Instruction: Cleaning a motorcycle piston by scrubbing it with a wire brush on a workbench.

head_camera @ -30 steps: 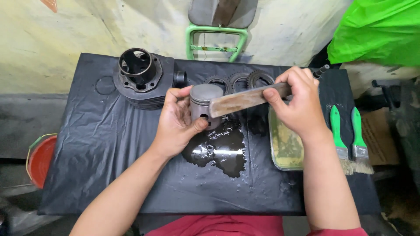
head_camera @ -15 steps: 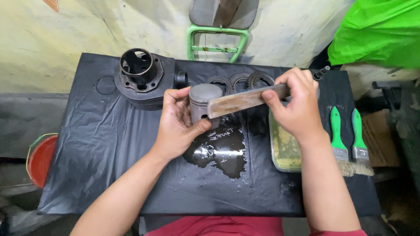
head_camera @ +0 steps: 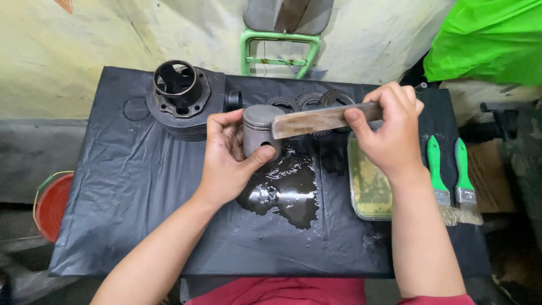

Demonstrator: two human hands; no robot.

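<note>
A grey metal piston (head_camera: 261,131) is gripped upright in the left hand (head_camera: 228,161), with the fingers curled behind it and the thumb pressed across its lower skirt. It is held above the middle of the table, over a dark oily puddle (head_camera: 285,189). A flat rusty metal strip (head_camera: 319,119) is pinched in the closed right hand (head_camera: 392,133), and its free end is laid against the piston's top edge.

The work surface is covered by a black plastic sheet (head_camera: 130,186), which hangs over the table edges at the left and at the front. A dark finned cylinder (head_camera: 180,99) is set at the rear left, near the back edge. Three gears (head_camera: 307,101) are laid behind the piston, partly hidden by the strip. A shallow tray of yellowish liquid (head_camera: 367,186) is placed just beside the right wrist. Two green-handled brushes (head_camera: 449,175) lie side by side close to the right edge, bristles toward the front.

Open sheet is available at the front left and along the front edge. A red bucket (head_camera: 51,203) stands below the left edge, and a green chair frame (head_camera: 279,51) stands behind the table.
</note>
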